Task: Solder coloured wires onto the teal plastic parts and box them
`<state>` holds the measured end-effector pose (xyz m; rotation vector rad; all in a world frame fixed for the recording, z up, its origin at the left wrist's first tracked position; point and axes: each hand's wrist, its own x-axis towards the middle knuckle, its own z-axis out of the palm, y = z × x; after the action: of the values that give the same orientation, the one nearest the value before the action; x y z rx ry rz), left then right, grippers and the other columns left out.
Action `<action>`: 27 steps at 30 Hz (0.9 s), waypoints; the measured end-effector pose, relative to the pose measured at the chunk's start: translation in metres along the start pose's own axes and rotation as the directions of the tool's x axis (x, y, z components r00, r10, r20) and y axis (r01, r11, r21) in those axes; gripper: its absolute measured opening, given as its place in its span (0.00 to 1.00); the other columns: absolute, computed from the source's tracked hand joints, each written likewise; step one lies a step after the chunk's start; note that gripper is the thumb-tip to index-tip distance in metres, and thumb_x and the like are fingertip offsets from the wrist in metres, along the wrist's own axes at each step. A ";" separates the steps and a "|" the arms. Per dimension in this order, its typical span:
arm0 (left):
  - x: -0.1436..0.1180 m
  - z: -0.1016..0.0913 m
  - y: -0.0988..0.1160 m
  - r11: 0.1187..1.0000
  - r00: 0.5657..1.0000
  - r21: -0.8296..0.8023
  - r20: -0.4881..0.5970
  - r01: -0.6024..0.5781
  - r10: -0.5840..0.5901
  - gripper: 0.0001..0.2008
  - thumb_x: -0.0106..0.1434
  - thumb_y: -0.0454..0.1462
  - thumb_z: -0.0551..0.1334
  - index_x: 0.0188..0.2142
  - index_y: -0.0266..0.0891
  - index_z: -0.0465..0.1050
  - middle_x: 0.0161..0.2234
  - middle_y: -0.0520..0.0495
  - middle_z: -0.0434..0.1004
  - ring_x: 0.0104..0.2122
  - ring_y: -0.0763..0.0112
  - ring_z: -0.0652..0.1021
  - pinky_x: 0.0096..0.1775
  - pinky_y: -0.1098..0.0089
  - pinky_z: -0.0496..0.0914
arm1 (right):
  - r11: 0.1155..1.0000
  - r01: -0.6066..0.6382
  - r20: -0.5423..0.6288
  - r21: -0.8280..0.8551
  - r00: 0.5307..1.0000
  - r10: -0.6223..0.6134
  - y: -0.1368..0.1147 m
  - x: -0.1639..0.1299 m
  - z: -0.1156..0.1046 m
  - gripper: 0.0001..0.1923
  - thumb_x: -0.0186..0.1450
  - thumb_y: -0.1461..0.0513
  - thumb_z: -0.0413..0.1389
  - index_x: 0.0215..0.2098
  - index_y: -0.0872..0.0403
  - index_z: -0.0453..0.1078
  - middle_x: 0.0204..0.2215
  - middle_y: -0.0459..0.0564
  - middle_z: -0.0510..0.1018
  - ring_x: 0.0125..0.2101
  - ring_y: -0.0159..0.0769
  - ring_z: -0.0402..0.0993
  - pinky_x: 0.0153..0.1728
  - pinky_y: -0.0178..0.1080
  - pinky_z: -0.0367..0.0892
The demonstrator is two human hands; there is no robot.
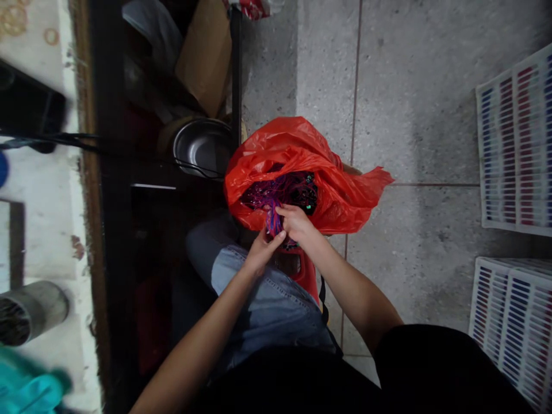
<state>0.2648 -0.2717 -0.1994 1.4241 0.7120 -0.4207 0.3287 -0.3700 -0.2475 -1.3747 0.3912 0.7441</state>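
Both hands grip a bundle of thin purple, blue and pink wires (273, 221) at the near edge of an open red plastic bag (297, 138). My left hand (262, 248) closes on the bundle's lower left side, its thumb pointing right. My right hand (294, 223) pinches it from the right. Inside the bag lies a tangle of similar purple strands (276, 187), with dark parts and small green bits on the right. What the wires end in is too small to tell.
At the left runs a worktable edge (86, 190), with a metal can (43, 310) on top. A steel bowl (200, 144) and a cardboard piece (207, 63) sit beyond the bag's left. White plastic crates (513, 149) stand on the tiled floor at the right.
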 end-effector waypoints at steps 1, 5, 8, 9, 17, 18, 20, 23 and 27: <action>0.002 0.004 -0.004 0.992 0.997 -0.111 0.047 0.066 -0.061 0.20 0.53 0.42 0.70 0.44 0.39 0.76 0.41 0.43 0.80 0.45 0.61 0.78 0.49 0.64 0.70 | 0.999 0.008 0.006 -0.034 1.000 -0.008 0.000 0.000 0.004 0.11 0.65 0.59 0.54 0.41 0.57 0.73 0.32 0.51 0.81 0.29 0.33 0.77 0.36 0.37 0.73; 0.013 -0.003 -0.002 0.954 0.985 -0.247 0.037 0.170 -0.166 0.14 0.51 0.41 0.70 0.35 0.35 0.76 0.25 0.48 0.78 0.26 0.69 0.77 0.36 0.68 0.73 | 0.960 0.041 0.019 -0.276 0.999 -0.037 -0.005 0.007 -0.006 0.10 0.64 0.60 0.55 0.40 0.54 0.75 0.28 0.47 0.80 0.30 0.35 0.77 0.36 0.39 0.73; 0.012 -0.022 0.014 0.913 0.971 -0.331 0.080 0.240 -0.227 0.13 0.52 0.40 0.68 0.35 0.34 0.76 0.18 0.53 0.70 0.18 0.73 0.72 0.26 0.70 0.70 | 0.871 0.074 -0.050 -0.485 0.992 -0.112 -0.015 0.025 -0.034 0.10 0.64 0.63 0.54 0.41 0.52 0.77 0.39 0.50 0.81 0.43 0.40 0.76 0.49 0.44 0.69; 0.010 -0.028 0.020 0.899 0.967 -0.356 0.096 0.255 -0.236 0.13 0.53 0.40 0.68 0.36 0.34 0.75 0.18 0.53 0.69 0.18 0.73 0.71 0.25 0.71 0.69 | 0.834 0.087 -0.063 -0.545 0.987 -0.145 -0.018 0.033 -0.041 0.12 0.65 0.64 0.53 0.42 0.51 0.77 0.43 0.51 0.80 0.48 0.41 0.74 0.54 0.44 0.65; 0.014 -0.043 0.046 0.767 0.941 -0.553 0.112 0.327 -0.320 0.08 0.62 0.34 0.56 0.33 0.34 0.73 0.14 0.59 0.52 0.13 0.80 0.57 0.24 0.73 0.66 | 0.555 0.267 0.171 -0.788 0.961 -0.219 -0.016 0.085 -0.023 0.21 0.62 0.67 0.55 0.52 0.46 0.73 0.49 0.47 0.78 0.50 0.38 0.73 0.55 0.39 0.62; 0.017 -0.047 0.052 0.760 0.941 -0.562 0.115 0.326 -0.318 0.08 0.63 0.34 0.55 0.33 0.34 0.73 0.14 0.59 0.51 0.12 0.80 0.56 0.24 0.74 0.65 | 0.529 0.273 0.180 -0.803 0.958 -0.221 -0.015 0.088 -0.021 0.19 0.64 0.66 0.55 0.52 0.46 0.73 0.49 0.48 0.78 0.49 0.38 0.73 0.55 0.39 0.62; 0.025 -0.055 0.064 0.766 0.945 -0.559 0.126 0.319 -0.302 0.09 0.64 0.34 0.54 0.32 0.35 0.72 0.14 0.60 0.48 0.12 0.81 0.53 0.22 0.75 0.63 | 0.485 0.277 0.184 -0.830 0.956 -0.230 -0.014 0.093 -0.019 0.15 0.67 0.62 0.52 0.50 0.46 0.73 0.49 0.48 0.78 0.49 0.39 0.73 0.54 0.40 0.63; 0.031 -0.062 0.077 0.776 0.933 -0.520 0.154 0.356 -0.324 0.11 0.65 0.34 0.52 0.33 0.34 0.72 0.13 0.60 0.47 0.11 0.81 0.51 0.21 0.75 0.61 | 0.431 0.276 0.181 -0.859 0.951 -0.249 -0.015 0.095 -0.019 0.15 0.69 0.60 0.48 0.49 0.47 0.74 0.50 0.49 0.77 0.50 0.40 0.72 0.53 0.41 0.63; 0.028 -0.058 0.072 0.769 0.891 -0.457 0.145 0.447 -0.431 0.12 0.66 0.33 0.50 0.32 0.33 0.71 0.12 0.61 0.48 0.10 0.81 0.51 0.18 0.75 0.61 | 0.373 0.298 0.203 -0.879 0.940 -0.273 -0.015 0.094 -0.018 0.16 0.69 0.62 0.47 0.46 0.52 0.75 0.52 0.54 0.74 0.53 0.42 0.68 0.55 0.41 0.61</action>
<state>0.3214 -0.2017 -0.1638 0.7667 1.0497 -0.5811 0.4097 -0.3642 -0.3009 -2.3957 -0.3881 0.6810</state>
